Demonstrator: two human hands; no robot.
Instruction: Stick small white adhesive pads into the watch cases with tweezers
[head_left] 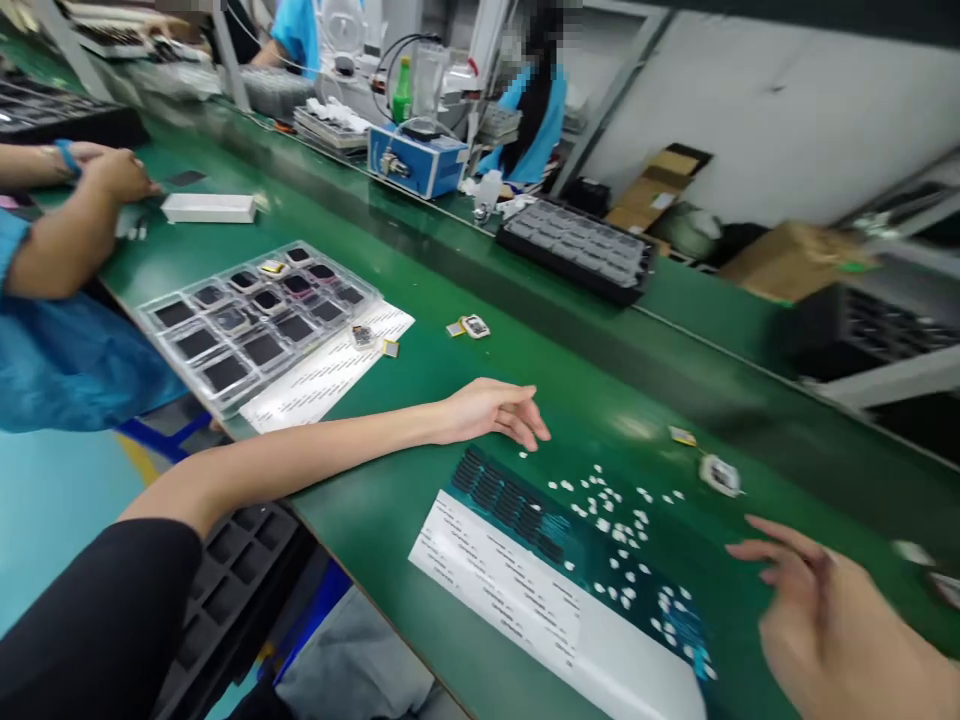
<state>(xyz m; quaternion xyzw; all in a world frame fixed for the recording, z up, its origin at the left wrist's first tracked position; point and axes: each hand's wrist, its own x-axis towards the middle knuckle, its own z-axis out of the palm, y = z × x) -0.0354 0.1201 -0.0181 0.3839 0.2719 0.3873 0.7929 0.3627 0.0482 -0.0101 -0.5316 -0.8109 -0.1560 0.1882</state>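
Note:
My left hand [499,412] hangs just above the green bench with fingers loosely bent and apart, and nothing shows in it. Below it lies a white sheet with printed lines [495,590], its upper part covered by a teal film carrying rows of small black pieces [510,505]. Small white bits [619,530] are scattered over the bench and film right of that hand. My right hand [825,610] is at the right, thumb and forefinger apart, holding nothing visible. Nearest to its fingertips is a small white-rimmed electronic module [720,475] with a yellow-edged piece [682,436] attached.
A clear compartment tray [225,372] with dark square parts stands left, over another printed sheet [300,400]. More modules [475,326] lie behind my left hand. A co-worker's hands [112,180] rest at far left. A blue box [416,160] and black tray [574,245] stand behind.

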